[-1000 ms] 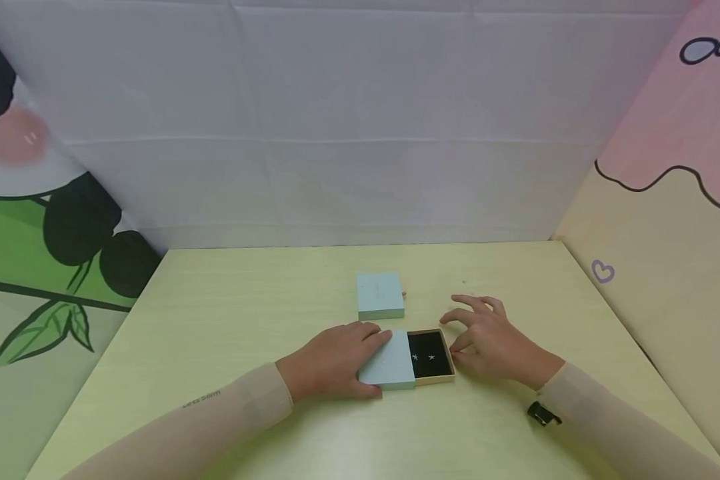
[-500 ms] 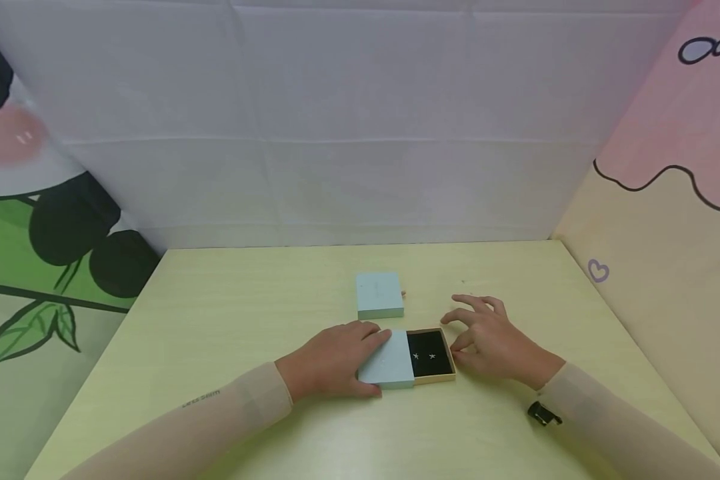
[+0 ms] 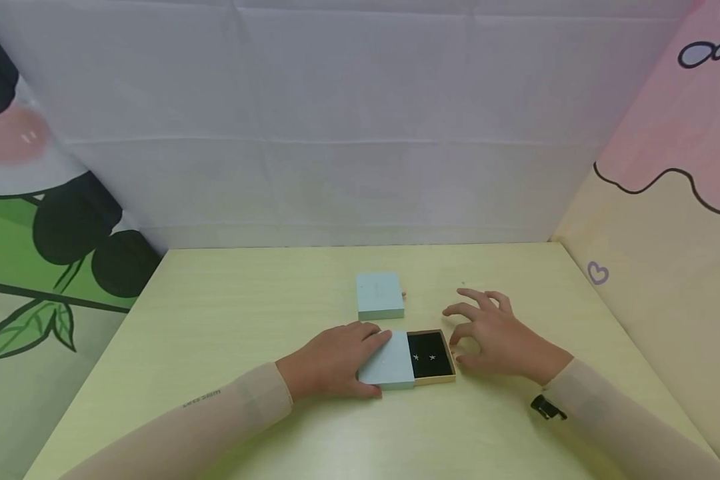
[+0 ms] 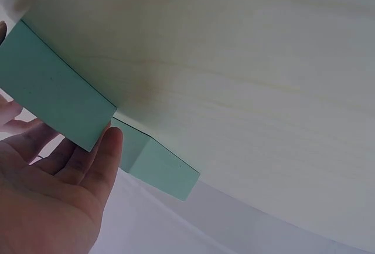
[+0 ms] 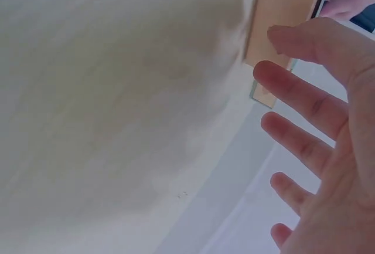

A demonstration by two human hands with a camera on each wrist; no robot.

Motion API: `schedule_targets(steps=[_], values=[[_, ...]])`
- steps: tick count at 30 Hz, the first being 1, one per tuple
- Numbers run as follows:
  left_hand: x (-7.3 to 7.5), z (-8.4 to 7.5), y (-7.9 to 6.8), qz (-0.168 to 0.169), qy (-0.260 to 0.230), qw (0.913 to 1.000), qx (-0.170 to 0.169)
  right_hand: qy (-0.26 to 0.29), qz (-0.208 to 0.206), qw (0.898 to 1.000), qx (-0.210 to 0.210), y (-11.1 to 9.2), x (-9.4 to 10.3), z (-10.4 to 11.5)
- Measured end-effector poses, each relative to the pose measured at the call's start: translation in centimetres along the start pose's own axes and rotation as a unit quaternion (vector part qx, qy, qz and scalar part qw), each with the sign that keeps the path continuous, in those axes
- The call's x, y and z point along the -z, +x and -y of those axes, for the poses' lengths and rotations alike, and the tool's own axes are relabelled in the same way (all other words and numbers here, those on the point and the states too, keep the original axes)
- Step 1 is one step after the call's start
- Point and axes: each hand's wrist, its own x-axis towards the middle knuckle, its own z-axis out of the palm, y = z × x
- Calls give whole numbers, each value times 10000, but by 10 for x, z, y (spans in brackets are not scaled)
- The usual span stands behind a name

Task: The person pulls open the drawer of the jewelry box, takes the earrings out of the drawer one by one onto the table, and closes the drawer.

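The right hand (image 3: pixel 495 337) has moved back a little from the small tray (image 3: pixel 435 381), while the left hand (image 3: pixel 339 357) has stayed put. The left hand holds the near blue box (image 3: pixel 387 363), with its thumb on one side and fingers on the other. The tray sticks partly out of this box, which lies flat on the surface (image 3: pixel 246 293). Two tiny stars (image 3: pixel 433 357) sit on the black pad (image 3: pixel 427 341) in the tray. The right hand's fingers are spread apart, just beside the tray's end. Another blue box (image 3: pixel 380 291) lies just behind.
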Motion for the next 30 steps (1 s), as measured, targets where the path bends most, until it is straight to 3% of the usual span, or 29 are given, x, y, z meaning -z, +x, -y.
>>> schedule_targets(steps=[15, 23, 30], values=[[0, 0, 0, 31, -47, 10000, 22, 94, -366, 9990, 236, 10, 14, 16], [-5, 4, -19, 31, 8, 9999, -151, 302, -97, 9992, 235, 9, 0, 53], [-11, 7, -34, 68, 65, 9995, -312, 281, -164, 9989, 345, 6, -15, 77]])
